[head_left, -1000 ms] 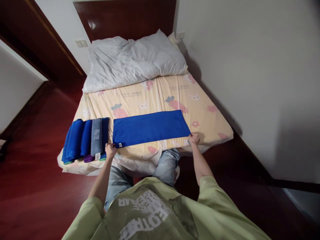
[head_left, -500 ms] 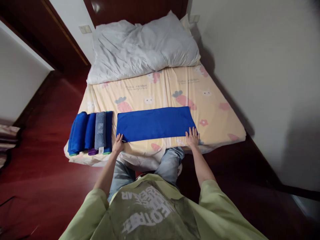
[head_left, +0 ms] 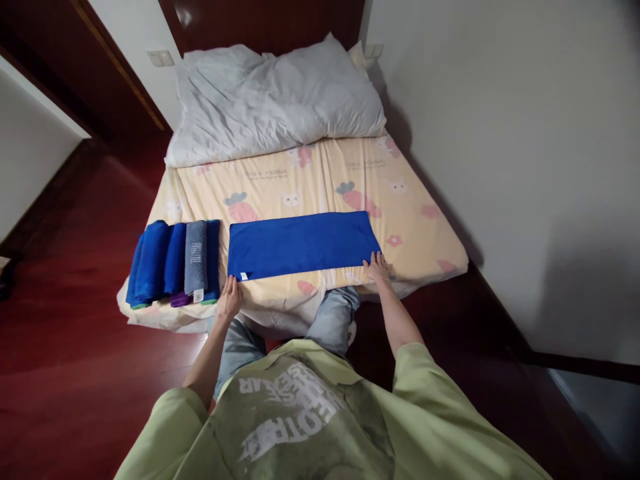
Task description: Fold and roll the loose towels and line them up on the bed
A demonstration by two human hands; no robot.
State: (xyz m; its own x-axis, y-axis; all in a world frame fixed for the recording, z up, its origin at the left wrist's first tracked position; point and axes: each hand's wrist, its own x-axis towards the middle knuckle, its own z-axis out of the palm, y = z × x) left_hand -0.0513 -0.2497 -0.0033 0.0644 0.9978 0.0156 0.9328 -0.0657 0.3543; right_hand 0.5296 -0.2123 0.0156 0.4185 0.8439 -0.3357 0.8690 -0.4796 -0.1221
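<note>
A blue towel [head_left: 304, 245] lies flat as a long folded strip across the front part of the bed, with a small white label showing at its near left corner. My left hand [head_left: 230, 298] is at that corner, its fingers close together and closed on the near edge. At the near right corner, my right hand [head_left: 377, 268] has its fingers bent over the edge, closed on the cloth. The undersides of both hands are hidden.
Left of the strip, rolled blue towels [head_left: 153, 260] lie beside a rolled grey towel [head_left: 195, 257] with a tag; something purple peeks out beneath. A white pillow [head_left: 280, 100] covers the head of the patterned bed sheet [head_left: 320, 177]. A wall [head_left: 500, 133] stands to the right.
Both hands have drawn back slightly to the towel's near edge. The white label near my left hand is now uncovered. The whole view has shifted a little.
</note>
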